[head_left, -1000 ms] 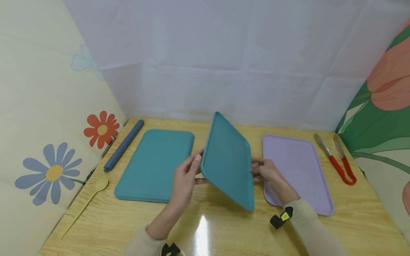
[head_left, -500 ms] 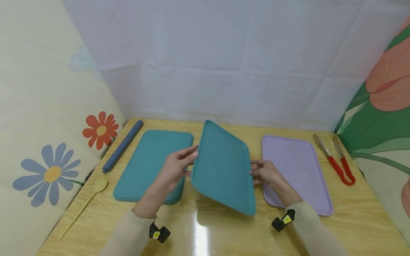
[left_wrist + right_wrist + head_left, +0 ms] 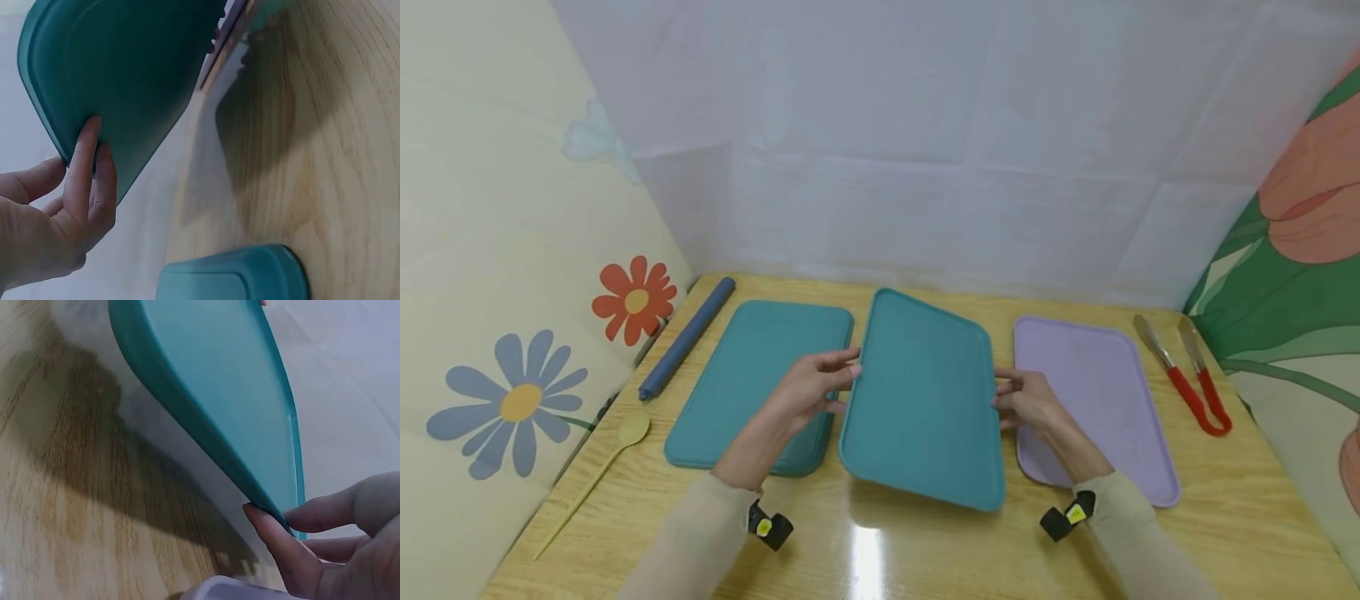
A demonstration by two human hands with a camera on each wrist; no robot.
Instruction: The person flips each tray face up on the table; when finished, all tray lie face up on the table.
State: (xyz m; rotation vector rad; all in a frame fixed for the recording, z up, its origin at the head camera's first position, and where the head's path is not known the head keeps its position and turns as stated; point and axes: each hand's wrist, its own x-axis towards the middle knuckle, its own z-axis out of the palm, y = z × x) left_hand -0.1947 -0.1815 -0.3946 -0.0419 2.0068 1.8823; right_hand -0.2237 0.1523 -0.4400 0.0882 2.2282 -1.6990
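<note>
A teal tray (image 3: 925, 400) hangs above the middle of the table, slightly tilted, its shallow inner face and raised rim turned up. At its left edge my left hand (image 3: 812, 387) grips it; in the left wrist view the fingers (image 3: 81, 169) lie against the underside with the thumb at the rim. My right hand (image 3: 1030, 400) pinches the opposite edge, as the right wrist view shows between thumb and fingers (image 3: 281, 547). Left of it lies a teal tray-like stack (image 3: 760, 375), face down, seemingly more than one layer. A lilac tray (image 3: 1097, 392) lies to the right, partly under my right forearm.
A dark blue rolled cylinder (image 3: 688, 337) and a yellow spoon (image 3: 598, 475) lie along the table's left side. Tongs with red handles (image 3: 1195, 387) lie at the far right. A pale cloth (image 3: 880, 150) hangs behind the wooden table (image 3: 955, 558), with flowered cloths at both sides.
The held teal tray has turned from steeply tilted to nearly flat, its left side coming down. My left hand has moved left and lower with that edge; the right hand has hardly moved.
</note>
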